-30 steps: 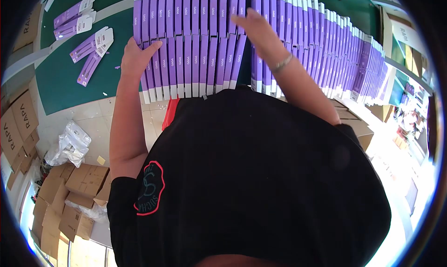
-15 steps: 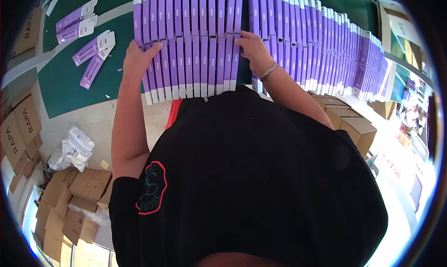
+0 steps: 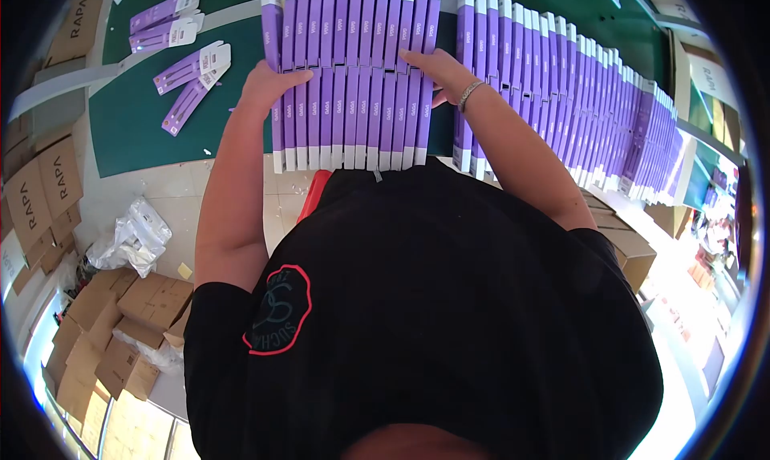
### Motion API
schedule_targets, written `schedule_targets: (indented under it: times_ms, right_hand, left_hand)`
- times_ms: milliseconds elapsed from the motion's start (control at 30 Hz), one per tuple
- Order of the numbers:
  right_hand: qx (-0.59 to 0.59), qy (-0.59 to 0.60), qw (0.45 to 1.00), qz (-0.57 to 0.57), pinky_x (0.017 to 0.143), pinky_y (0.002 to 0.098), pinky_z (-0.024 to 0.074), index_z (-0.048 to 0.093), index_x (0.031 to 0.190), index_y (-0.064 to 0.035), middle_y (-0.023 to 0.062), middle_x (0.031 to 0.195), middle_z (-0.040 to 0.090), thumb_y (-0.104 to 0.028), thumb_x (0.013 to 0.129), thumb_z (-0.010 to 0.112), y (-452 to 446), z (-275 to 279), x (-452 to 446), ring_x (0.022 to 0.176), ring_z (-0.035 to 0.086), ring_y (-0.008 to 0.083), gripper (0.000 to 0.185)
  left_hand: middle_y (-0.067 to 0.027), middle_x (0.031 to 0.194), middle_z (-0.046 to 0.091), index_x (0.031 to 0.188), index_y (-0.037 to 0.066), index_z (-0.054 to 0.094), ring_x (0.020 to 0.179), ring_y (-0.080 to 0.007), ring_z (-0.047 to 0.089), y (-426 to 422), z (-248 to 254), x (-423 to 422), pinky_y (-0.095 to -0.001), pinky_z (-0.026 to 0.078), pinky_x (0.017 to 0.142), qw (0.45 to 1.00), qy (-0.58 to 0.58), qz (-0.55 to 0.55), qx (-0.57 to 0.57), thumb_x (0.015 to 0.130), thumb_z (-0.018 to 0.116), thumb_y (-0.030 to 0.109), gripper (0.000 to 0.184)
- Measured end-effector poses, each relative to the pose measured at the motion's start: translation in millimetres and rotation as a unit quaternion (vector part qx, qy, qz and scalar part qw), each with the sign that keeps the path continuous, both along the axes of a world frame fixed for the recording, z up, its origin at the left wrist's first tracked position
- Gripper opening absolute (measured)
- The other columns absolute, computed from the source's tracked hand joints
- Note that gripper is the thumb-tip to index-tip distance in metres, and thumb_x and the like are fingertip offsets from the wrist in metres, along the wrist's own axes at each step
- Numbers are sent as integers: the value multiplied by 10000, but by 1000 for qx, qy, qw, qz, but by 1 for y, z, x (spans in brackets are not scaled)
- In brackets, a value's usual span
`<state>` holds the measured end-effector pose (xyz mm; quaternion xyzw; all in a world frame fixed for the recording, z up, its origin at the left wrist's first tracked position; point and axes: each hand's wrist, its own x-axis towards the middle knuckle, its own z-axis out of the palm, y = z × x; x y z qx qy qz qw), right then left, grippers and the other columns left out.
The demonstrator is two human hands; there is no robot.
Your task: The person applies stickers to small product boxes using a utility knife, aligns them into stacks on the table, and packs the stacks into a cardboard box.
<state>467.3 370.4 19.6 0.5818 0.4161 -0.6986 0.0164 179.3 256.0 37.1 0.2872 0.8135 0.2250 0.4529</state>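
Slim purple boxes with white ends stand packed side by side in two rows, forming a block [image 3: 345, 99] in front of me. My left hand [image 3: 273, 87] presses against the block's left side, its thumb lying over the tops near the seam between the rows. On the opposite side, my right hand [image 3: 445, 75] grips the block's right edge, thumb on top and fingers down the side. The block is squeezed between both hands. A narrow gap parts it from a longer run of similar purple boxes [image 3: 553, 99] on the right.
Several flattened purple cartons [image 3: 192, 67] lie at the left on the green tabletop [image 3: 128, 143]. Brown cardboard boxes [image 3: 156, 299] and a clear plastic bag [image 3: 132, 235] are on the floor at left. More cardboard boxes [image 3: 634, 251] stand below the table at right.
The view has shifted, so everything on the table appears further right. My right thumb has moved further over the box tops. The block's boxes now stand straighter and less fanned.
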Motion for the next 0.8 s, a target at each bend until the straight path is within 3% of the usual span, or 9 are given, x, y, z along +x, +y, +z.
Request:
schedule_targets:
  times_ms: [100, 267, 467, 700, 767, 800]
  right_hand:
    - [48, -41, 998, 11, 800, 576, 563, 490, 1277, 133, 293, 1086, 644, -437, 844, 719, -5, 15, -13, 1013, 674, 392, 752]
    - [95, -77, 992, 35, 777, 453, 599, 499, 1255, 136, 253, 1025, 675, -459, 819, 746, -5, -9, -24, 865, 714, 355, 778]
    - [167, -90, 982, -6, 751, 342, 607, 509, 1232, 137, 230, 1014, 675, -441, 798, 781, -18, -24, -23, 823, 721, 300, 772]
    - [276, -96, 956, -33, 679, 300, 579, 552, 1130, 62, 149, 936, 672, -534, 761, 789, -23, 34, -5, 741, 697, 210, 740]
    - [403, -102, 908, -58, 638, 300, 558, 547, 1069, 53, 126, 893, 661, -559, 745, 796, -23, 59, 3, 679, 664, 194, 736]
    - [441, -103, 888, -80, 633, 294, 551, 542, 1056, 42, 114, 879, 654, -505, 738, 825, -22, 72, 5, 673, 653, 193, 693]
  left_hand:
    - [-200, 1081, 673, 1229, -55, 546, 880, -268, 700, 3, 16, 7, -385, 566, 822, 998, -53, -29, 0, 706, 855, 254, 681]
    - [-197, 1067, 678, 1220, -51, 558, 885, -272, 698, 3, -18, -2, -373, 563, 828, 998, 8, -65, 13, 705, 850, 240, 660]
    - [-187, 1046, 688, 1196, -53, 573, 874, -260, 697, -4, 8, 17, -357, 560, 832, 997, -31, -60, 48, 702, 853, 242, 640]
    - [-149, 1045, 664, 1179, 3, 599, 898, -217, 675, -2, 73, 35, -338, 533, 842, 986, 93, -65, 119, 706, 844, 242, 584]
    - [-140, 1063, 638, 1187, 4, 578, 912, -213, 660, 5, 91, 41, -336, 526, 844, 974, 146, -72, 155, 705, 853, 217, 595]
    - [-140, 1063, 638, 1187, 4, 578, 912, -213, 660, 7, 97, 44, -336, 526, 844, 974, 144, -74, 156, 705, 853, 217, 595]
